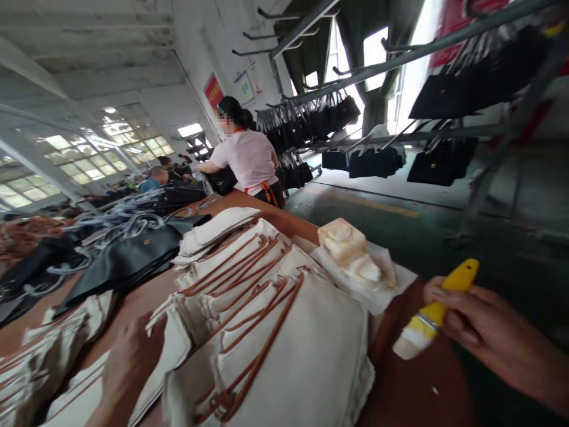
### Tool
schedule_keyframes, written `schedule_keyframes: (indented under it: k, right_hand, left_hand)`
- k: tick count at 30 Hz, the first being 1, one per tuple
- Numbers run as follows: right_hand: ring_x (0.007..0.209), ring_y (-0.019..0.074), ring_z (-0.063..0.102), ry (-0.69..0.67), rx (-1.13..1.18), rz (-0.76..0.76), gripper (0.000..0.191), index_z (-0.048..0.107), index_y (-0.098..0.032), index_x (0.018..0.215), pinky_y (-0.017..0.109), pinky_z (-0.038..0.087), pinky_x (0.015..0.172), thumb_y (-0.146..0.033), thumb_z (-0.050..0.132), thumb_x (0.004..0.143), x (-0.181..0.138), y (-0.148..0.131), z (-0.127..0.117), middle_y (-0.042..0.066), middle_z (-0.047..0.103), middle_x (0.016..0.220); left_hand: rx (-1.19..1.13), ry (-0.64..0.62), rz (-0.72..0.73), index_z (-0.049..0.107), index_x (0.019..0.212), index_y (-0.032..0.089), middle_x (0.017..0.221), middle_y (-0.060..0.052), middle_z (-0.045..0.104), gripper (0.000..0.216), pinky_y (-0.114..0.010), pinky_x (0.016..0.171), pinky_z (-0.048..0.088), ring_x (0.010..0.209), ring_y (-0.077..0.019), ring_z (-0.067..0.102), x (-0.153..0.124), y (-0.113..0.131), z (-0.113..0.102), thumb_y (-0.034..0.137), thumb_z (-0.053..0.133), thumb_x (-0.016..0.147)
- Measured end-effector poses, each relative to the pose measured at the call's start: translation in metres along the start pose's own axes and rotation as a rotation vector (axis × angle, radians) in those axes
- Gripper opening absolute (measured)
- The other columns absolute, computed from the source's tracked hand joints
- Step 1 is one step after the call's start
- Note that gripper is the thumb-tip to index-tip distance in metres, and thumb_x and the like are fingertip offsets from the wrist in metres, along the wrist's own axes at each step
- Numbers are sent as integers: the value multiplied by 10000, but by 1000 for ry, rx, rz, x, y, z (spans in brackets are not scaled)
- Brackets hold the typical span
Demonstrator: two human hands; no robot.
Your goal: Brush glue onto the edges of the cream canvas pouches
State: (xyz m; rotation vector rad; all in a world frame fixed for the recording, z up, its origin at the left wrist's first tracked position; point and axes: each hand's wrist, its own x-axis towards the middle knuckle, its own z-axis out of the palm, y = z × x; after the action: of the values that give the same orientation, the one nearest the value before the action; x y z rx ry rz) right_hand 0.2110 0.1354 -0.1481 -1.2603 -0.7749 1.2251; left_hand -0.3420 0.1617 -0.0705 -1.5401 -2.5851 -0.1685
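evidently, we find the right hand closed around the handle of a yellow brush, its bristles slanting down to the left. left of that grip, we note cream bags with brown straps, stacked on the table. beyond it, leftward, a stained container sits on white paper. the left hand curls loosely beside the stack; we cannot tell whether it holds anything.

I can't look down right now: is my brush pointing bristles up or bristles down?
Bristles down, tilted: the brush slants in the right hand, yellow handle uppermost, pale bristles lowest.
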Motion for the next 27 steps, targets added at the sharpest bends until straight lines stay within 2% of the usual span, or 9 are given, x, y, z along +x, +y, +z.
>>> schedule_keyframes:
  k: [3, 6, 8, 10, 12, 15, 19, 23, 27]
  right_hand:
    - [474, 100, 310, -65, 155, 8, 268, 655, -193, 780, 223, 221, 401, -435, 765, 747, 15, -15, -1, -11, 407, 562]
    - [507, 99, 351, -153, 116, -130, 308, 637, -166, 868, 212, 236, 416, -442, 741, 777, 45, -26, -2, -12, 468, 633]
    - [511, 105, 383, -223, -9, -268, 313, 626, -157, 889, 216, 278, 437, -459, 677, 825, 68, -29, 0, -19, 481, 630]
    - [560, 128, 464, -264, -206, -432, 276, 631, -157, 887, 233, 360, 502, -432, 607, 872, 90, -29, 2, -6, 530, 663]
    - [658, 161, 550, -316, -437, -581, 240, 647, -160, 875, 259, 422, 603, -381, 558, 894, 107, -25, 6, 25, 607, 750]
    - [738, 189, 601, -364, -619, -670, 201, 668, -168, 837, 283, 439, 692, -319, 543, 883, 122, -13, 13, 48, 663, 820]
    - [735, 194, 612, -385, -632, -708, 173, 680, -181, 823, 286, 441, 709, -295, 559, 870, 124, -6, 17, 44, 674, 809]
    - [843, 200, 613, -424, -617, -796, 188, 679, -191, 910, 297, 441, 792, -288, 518, 920, 115, -13, 8, 59, 673, 931]
    - [852, 222, 610, -576, -652, -879, 166, 696, -212, 927, 322, 450, 799, -294, 552, 910, 100, -9, -10, 73, 668, 905]
  left_hand:
    - [-48, 9, 264, 598, 996, 238, 965, -56, 691, 378, -288, 702, 434, 860, -232, 646, -32, 88, -14, 505, 337, 936]
    - [-151, -130, 486, 613, 858, 237, 867, -42, 692, 360, -276, 685, 420, 816, -211, 650, -79, 174, -4, 447, 336, 947]
    - [-191, -189, 468, 635, 938, 232, 960, -82, 696, 365, -310, 735, 433, 917, -247, 652, -100, 214, 8, 429, 327, 946]
    - [-188, -215, 365, 640, 1035, 221, 1032, -132, 692, 400, -364, 759, 440, 980, -301, 647, -108, 237, 19, 436, 317, 939]
    - [-181, -230, 281, 649, 1058, 211, 1024, -163, 702, 419, -399, 741, 446, 967, -342, 657, -108, 249, 25, 454, 336, 922]
    - [-199, -245, 260, 681, 994, 218, 952, -150, 730, 414, -389, 713, 454, 911, -339, 677, -106, 255, 25, 468, 362, 907]
    - [-257, -231, 260, 698, 1012, 266, 948, -77, 742, 414, -329, 729, 462, 931, -272, 677, -113, 251, 10, 487, 362, 916]
    - [-420, -223, 258, 689, 1071, 275, 960, -29, 743, 354, -300, 758, 471, 937, -236, 673, -132, 246, -9, 476, 474, 875]
    - [-647, -268, 277, 705, 990, 233, 832, -8, 748, 311, -287, 693, 499, 805, -222, 687, -152, 246, -19, 439, 528, 838]
